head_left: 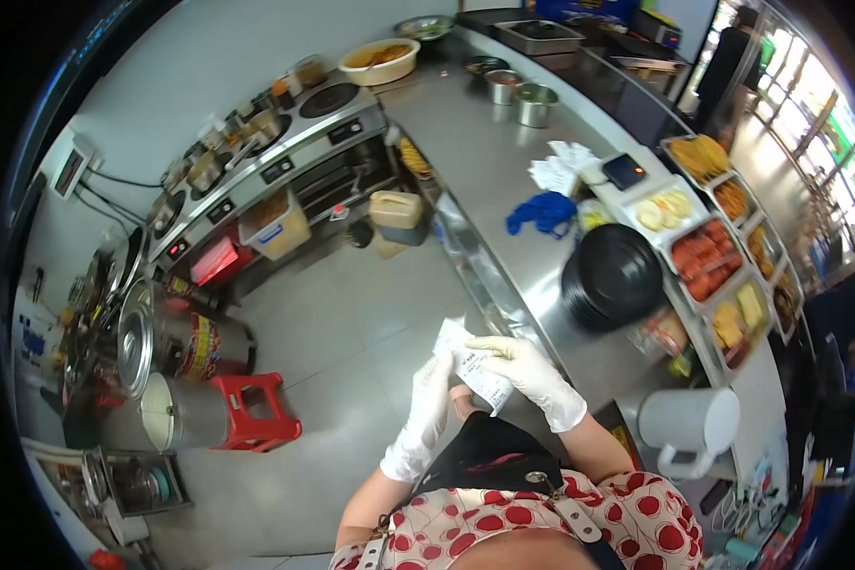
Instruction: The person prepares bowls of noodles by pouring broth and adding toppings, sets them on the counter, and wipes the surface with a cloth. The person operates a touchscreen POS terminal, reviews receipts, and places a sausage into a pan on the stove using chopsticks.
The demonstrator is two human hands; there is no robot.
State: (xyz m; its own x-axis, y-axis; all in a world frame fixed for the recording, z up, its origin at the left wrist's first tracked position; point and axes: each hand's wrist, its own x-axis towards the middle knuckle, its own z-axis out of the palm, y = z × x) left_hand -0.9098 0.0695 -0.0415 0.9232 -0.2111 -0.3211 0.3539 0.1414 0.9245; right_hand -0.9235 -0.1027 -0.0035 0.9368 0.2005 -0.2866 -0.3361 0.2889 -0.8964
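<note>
A printed paper receipt [484, 382] is held up in front of my black apron [489, 446]. My left hand [432, 385], in a white glove, pinches its left edge. With the fingers closed over its upper right part, my right hand [527, 369] holds the same slip, also gloved in white. Small print shows on the paper, too small to read. The slip hangs over the floor, beside the edge of the steel counter [503, 275].
On the counter stand a stack of black bowls [613, 275], a blue cloth [541, 214], more paper slips [562, 166] and trays of food [703, 256]. A white pitcher [689, 423] is at right. A red stool [256, 410], large pot [185, 337] and stove [266, 157] are leftward.
</note>
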